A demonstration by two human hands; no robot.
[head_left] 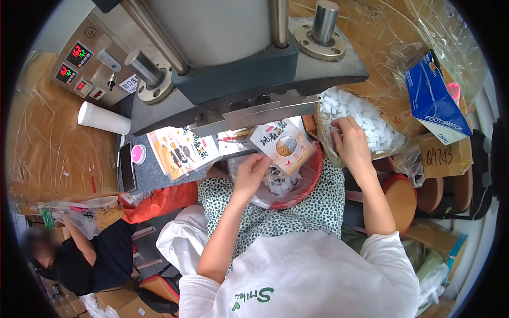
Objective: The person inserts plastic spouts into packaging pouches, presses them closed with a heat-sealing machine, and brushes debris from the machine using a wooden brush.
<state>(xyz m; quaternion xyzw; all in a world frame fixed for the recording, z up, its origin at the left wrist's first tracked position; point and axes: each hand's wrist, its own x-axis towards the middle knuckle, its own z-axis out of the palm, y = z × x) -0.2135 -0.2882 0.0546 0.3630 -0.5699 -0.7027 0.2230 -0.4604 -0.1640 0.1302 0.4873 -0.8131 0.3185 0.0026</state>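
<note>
My left hand (pixel 251 174) is closed on the lower left edge of a printed packaging pouch (pixel 306 150), which has dark lettering and a round window picture. The pouch is tilted above a red-rimmed basket (pixel 317 175) on my lap, lined with clear plastic and holding more printed pouches. My right hand (pixel 351 142) is over the near-left side of a box of small white plastic pieces (pixel 383 130). Its fingers are curled together, and what is between them, if anything, is too small to make out.
A press machine (pixel 233 79) with metal columns stands right ahead. Stacked printed pouches (pixel 183 151) lie left on grey cloth beside a phone (pixel 127 167) and pink-lidded jar (pixel 138 153). A blue foot-switch box (pixel 435 100) is at right. Another person (pixel 95 259) sits lower left.
</note>
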